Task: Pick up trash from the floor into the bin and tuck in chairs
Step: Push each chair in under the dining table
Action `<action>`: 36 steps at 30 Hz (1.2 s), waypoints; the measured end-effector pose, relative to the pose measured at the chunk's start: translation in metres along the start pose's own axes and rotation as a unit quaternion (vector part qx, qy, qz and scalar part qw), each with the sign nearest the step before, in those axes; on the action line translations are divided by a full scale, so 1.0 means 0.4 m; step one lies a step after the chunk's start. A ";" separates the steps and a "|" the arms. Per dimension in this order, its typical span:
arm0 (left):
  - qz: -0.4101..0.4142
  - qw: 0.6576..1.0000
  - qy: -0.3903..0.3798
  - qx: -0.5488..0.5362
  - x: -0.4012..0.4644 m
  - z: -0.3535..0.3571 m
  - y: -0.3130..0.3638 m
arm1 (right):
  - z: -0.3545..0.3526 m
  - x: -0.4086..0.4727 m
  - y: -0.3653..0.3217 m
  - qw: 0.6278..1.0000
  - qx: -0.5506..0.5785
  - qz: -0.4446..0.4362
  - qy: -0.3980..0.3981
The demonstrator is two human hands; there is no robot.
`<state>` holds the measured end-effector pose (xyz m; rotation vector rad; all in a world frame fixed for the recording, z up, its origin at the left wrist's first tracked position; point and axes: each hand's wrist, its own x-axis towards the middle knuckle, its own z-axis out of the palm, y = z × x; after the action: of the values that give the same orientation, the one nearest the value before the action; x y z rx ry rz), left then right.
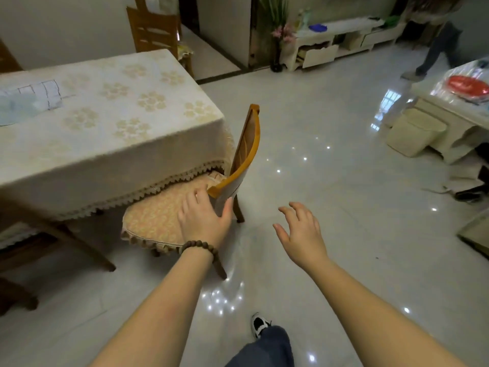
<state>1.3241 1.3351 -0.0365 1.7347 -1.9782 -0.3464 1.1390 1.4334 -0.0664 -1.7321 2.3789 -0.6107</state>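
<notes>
A wooden chair (247, 149) with a fringed orange seat cushion (156, 218) stands at the near right corner of the dining table (111, 120), its seat partly under the cream tablecloth. My left hand (205, 217), with a bead bracelet on the wrist, is at the lower end of the chair's backrest, fingers spread around the wood and the thumb on its outer side. My right hand (301, 234) hovers open over the floor to the right of the chair, holding nothing. A cream waste bin (415, 133) stands on the floor at the far right.
A second wooden chair (156, 30) stands at the table's far end. A low white cabinet (341, 43) lines the back wall beside a vase of flowers (280, 35). Another person's legs (434, 51) are at the back right. A side table with a red plate (467, 86) is right.
</notes>
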 end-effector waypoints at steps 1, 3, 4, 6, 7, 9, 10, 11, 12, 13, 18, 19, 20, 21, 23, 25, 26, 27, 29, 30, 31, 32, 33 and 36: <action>-0.012 1.000 0.005 -0.001 0.025 0.020 0.014 | -0.004 0.038 0.014 1.000 -0.002 -0.014 0.000; -0.032 0.999 0.015 -0.006 0.071 0.058 0.037 | -0.016 0.112 0.044 0.999 -0.007 -0.041 -0.011; -0.043 0.999 0.018 -0.008 0.092 0.073 0.050 | -0.024 0.151 0.060 0.998 -0.010 -0.052 -0.018; -0.070 0.997 0.004 -0.006 0.124 0.103 0.069 | -0.043 0.228 0.093 0.997 -0.012 -0.071 -0.028; -0.086 0.996 -0.010 0.005 0.134 0.115 0.077 | -0.051 0.266 0.109 0.996 -0.014 -0.079 -0.033; -0.108 0.992 -0.038 0.054 0.145 0.135 0.090 | -0.063 0.334 0.132 0.994 -0.021 -0.092 -0.050; -0.116 0.989 -0.044 0.076 0.147 0.142 0.095 | -0.065 0.364 0.139 0.993 -0.025 -0.102 -0.057; -0.126 0.987 -0.045 0.089 0.149 0.147 0.099 | -0.065 0.393 0.143 0.992 -0.028 -0.110 -0.063; -0.137 0.985 -0.040 0.094 0.152 0.152 0.101 | -0.064 0.421 0.144 0.990 -0.029 -0.117 -0.069; -0.147 0.984 -0.035 0.095 0.154 0.156 0.102 | -0.061 0.448 0.145 0.989 -0.030 -0.126 -0.075; -0.178 0.976 -0.009 0.125 0.162 0.176 0.101 | -0.030 0.612 0.130 0.969 -0.042 -0.216 -0.108; -0.184 0.974 -0.005 0.133 0.164 0.181 0.103 | -0.027 0.650 0.122 0.964 -0.044 -0.236 -0.115; -0.191 0.972 0.000 0.140 0.167 0.186 0.105 | -0.023 0.691 0.114 0.958 -0.048 -0.257 -0.121; -0.200 0.969 0.006 0.147 0.170 0.190 0.109 | -0.021 0.733 0.105 0.950 -0.056 -0.282 -0.125; -0.225 0.959 0.021 0.168 0.177 0.194 0.118 | -0.015 0.818 0.088 0.927 -0.086 -0.337 -0.141; -0.254 0.947 0.015 0.194 0.184 0.198 0.134 | -0.002 0.905 0.078 0.901 -0.109 -0.382 -0.175; -0.267 0.941 0.006 0.207 0.189 0.203 0.144 | 0.006 0.945 0.074 0.888 -0.118 -0.403 -0.187; -0.279 0.936 0.000 0.215 0.194 0.209 0.156 | 0.016 0.983 0.070 0.874 -0.124 -0.427 -0.196; -0.296 0.928 -0.001 0.227 0.205 0.225 0.183 | 0.035 1.043 0.059 0.838 -0.137 -0.484 -0.212; -0.303 0.924 0.001 0.231 0.212 0.232 0.196 | 0.042 1.065 0.055 0.817 -0.143 -0.513 -0.222; -0.313 0.920 0.003 0.235 0.219 0.238 0.204 | 0.047 1.083 0.053 0.796 -0.147 -0.538 -0.235; -0.326 0.915 0.003 0.239 0.225 0.242 0.209 | 0.051 1.099 0.054 0.780 -0.148 -0.556 -0.248; -0.337 0.909 0.000 0.245 0.232 0.242 0.211 | 0.053 1.115 0.060 0.765 -0.150 -0.571 -0.259; -0.351 0.898 -0.007 0.266 0.238 0.243 0.210 | 0.068 1.165 0.083 0.719 -0.176 -0.626 -0.246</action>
<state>1.1952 1.2437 -0.0600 2.7890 -1.4523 -0.0345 0.9656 0.9994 -0.0458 -3.0173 0.7072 0.2862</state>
